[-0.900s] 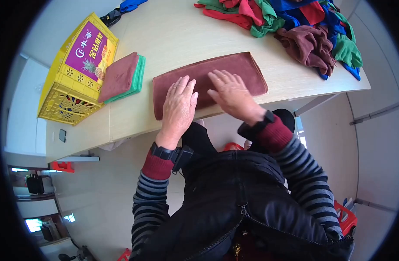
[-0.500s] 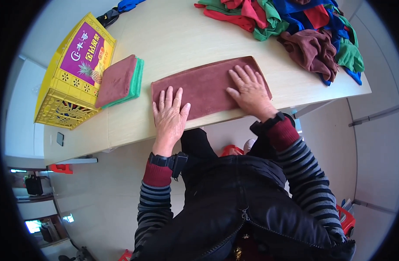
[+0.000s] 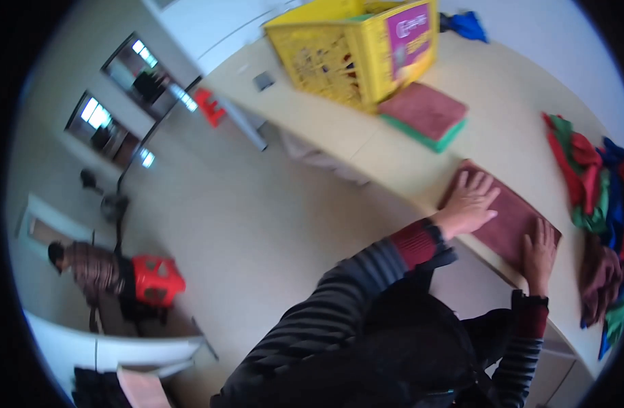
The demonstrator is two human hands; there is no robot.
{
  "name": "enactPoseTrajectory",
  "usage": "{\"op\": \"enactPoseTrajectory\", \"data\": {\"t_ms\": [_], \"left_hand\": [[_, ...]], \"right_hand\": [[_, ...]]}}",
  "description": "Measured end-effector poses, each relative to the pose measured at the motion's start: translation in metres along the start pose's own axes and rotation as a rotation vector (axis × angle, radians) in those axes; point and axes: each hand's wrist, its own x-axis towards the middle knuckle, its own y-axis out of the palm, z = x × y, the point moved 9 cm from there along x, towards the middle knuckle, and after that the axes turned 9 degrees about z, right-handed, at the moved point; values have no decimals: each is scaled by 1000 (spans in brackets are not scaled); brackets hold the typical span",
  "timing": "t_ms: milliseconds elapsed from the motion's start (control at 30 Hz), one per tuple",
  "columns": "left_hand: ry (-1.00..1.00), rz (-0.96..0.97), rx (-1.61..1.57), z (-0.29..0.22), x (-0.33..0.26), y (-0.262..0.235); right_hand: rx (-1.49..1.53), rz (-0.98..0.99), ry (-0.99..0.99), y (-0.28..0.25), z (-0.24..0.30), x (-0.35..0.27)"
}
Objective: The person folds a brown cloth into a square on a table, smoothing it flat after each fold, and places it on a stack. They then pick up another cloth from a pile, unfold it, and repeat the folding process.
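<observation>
well, the folded brown cloth [image 3: 506, 228] lies on the table [image 3: 509, 122], apart from the yellow crate [image 3: 373, 61]; the left hand [image 3: 470, 205] spreads over its crate-side end, the right hand [image 3: 540, 255] flat, farther from the crate; a brown-and-green stack [image 3: 424, 115] sits just beside the crate.

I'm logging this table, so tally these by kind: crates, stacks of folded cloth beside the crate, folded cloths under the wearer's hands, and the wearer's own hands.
Yellow crate: 1
Brown-and-green folded stack: 1
Brown folded cloth: 1
Hands: 2, left hand and right hand
Total: 5
</observation>
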Motion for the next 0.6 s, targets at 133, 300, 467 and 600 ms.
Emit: {"op": "enactPoseTrajectory", "data": {"t_ms": [133,300,467,600], "left_hand": [[-33,64,-5,17,5,0],[-68,121,-69,23,-10,14],[-62,114,-74,24,-9,16],[-56,107,-68,23,-9,16]], "right_hand": [[18,-17,78,19,-20,4],[-2,50,106,27,-18,4],[-5,58,113,23,-16,5],[2,78,130,28,-19,3]]}}
